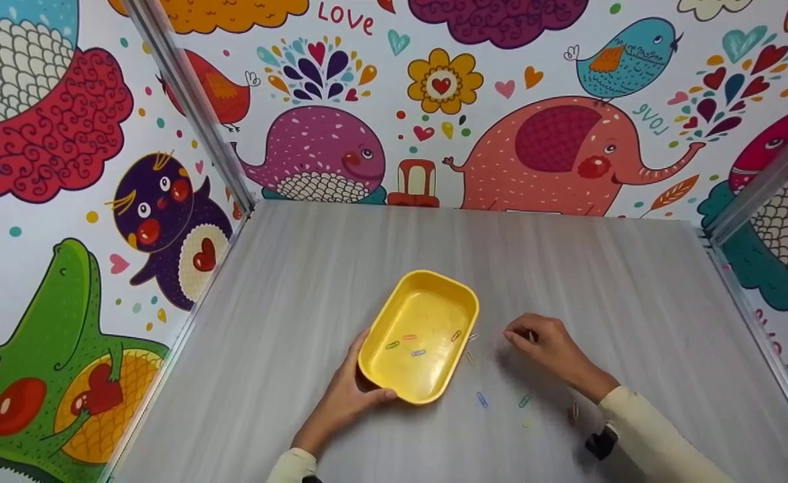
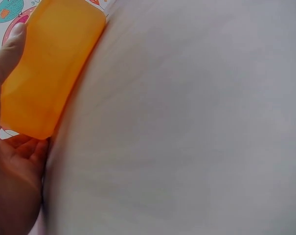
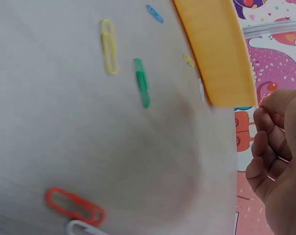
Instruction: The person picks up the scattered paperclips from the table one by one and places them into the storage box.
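Observation:
My left hand (image 1: pixel 348 394) holds a yellow plastic tray (image 1: pixel 427 308) at its near left corner, thumb on the rim and fingers along the outer side. Inside lie a pink paper clip (image 1: pixel 410 337), a green paper clip (image 1: pixel 392 345), a bluish paper clip (image 1: pixel 418 353) and, by the right wall, a yellow paper clip (image 1: pixel 456 335). To the right of the tray, my right hand (image 1: pixel 558 349) is above the table with thumb and index finger pinched together. A small pale pink paper clip (image 3: pixel 265 97) shows faintly at those fingertips.
Loose on the grey table (image 1: pixel 340 255) are a blue paper clip (image 1: pixel 481 400), a green one (image 1: pixel 524 401) and a yellow one (image 1: pixel 526 424). A red paper clip (image 3: pixel 75 205) and a white one (image 3: pixel 84 228) lie beneath the right wrist. Patterned walls (image 1: pixel 394 87) enclose the table.

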`<state>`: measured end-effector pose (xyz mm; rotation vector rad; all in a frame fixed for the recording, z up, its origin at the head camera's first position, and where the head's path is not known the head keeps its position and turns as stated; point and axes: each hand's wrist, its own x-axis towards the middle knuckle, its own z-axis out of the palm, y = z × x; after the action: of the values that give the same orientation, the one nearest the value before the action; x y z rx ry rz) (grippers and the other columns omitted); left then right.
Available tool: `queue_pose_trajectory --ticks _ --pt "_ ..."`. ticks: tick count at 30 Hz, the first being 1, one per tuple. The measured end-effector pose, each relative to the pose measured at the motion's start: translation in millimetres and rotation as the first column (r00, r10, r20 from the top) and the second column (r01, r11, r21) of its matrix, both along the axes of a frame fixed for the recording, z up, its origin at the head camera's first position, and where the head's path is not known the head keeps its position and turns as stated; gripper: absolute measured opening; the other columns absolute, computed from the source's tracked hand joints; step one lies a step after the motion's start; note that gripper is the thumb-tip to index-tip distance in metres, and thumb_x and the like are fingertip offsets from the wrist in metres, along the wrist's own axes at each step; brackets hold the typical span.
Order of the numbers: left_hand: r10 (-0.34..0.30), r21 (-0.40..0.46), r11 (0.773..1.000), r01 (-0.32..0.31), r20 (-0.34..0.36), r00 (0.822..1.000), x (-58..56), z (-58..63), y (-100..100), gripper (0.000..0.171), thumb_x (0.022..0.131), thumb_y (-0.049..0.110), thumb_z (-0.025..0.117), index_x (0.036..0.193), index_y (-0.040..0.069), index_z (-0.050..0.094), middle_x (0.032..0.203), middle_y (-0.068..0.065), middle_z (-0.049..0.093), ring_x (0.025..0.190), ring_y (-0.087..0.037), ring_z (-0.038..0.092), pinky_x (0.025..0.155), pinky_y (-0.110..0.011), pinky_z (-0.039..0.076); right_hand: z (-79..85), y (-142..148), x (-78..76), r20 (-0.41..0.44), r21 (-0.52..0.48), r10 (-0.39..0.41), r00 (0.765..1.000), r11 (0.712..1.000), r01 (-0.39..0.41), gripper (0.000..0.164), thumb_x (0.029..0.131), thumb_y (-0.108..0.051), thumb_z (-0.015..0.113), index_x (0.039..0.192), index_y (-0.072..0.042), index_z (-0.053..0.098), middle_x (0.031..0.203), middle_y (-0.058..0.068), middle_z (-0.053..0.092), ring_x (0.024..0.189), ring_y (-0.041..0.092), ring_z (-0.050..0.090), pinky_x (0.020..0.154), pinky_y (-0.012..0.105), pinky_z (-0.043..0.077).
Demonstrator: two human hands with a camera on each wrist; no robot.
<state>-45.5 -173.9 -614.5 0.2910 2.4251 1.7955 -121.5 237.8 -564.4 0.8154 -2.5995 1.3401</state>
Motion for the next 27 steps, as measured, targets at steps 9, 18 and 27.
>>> queue_pose_trajectory --ticks 9,18,27 --pt "0.003 0.017 1.0 -0.004 0.005 1.0 0.6 -0.1 1 0.123 0.087 0.033 0.098 0.178 0.014 0.018 0.179 -0.004 0.032 0.163 -0.026 0.034 0.13 -0.061 0.02 11.3 -16 -6.8 0.089 0.051 0.041 0.995 0.998 -0.046 0.008 0.102 -0.007 0.08 0.104 -0.013 0.085 0.088 0.007 0.074 0.074 0.012 0.057 0.065 0.022 0.05" --pt "-0.008 0.017 1.0 0.008 0.004 1.0 1.3 -0.5 0 0.12 0.089 0.03 0.096 0.178 0.014 0.017 0.18 -0.005 0.031 0.162 -0.027 0.034 0.13 -0.063 0.021 15.1 -29 -15.0 0.079 0.087 0.13 0.988 0.987 -0.137 0.006 0.103 -0.01 0.08 0.105 -0.01 0.085 0.093 0.009 0.079 0.076 0.01 0.061 0.07 0.025 0.056" --pt "0.001 0.025 1.0 -0.001 0.01 1.0 2.1 0.3 0 0.121 0.088 0.033 0.097 0.178 0.016 0.017 0.18 -0.002 0.031 0.162 -0.025 0.034 0.13 -0.061 0.02 18.9 -42 -23.8 0.096 0.121 0.196 0.976 0.971 -0.207 0.007 0.102 -0.008 0.08 0.108 -0.008 0.084 0.091 0.009 0.078 0.076 0.011 0.062 0.071 0.027 0.058"
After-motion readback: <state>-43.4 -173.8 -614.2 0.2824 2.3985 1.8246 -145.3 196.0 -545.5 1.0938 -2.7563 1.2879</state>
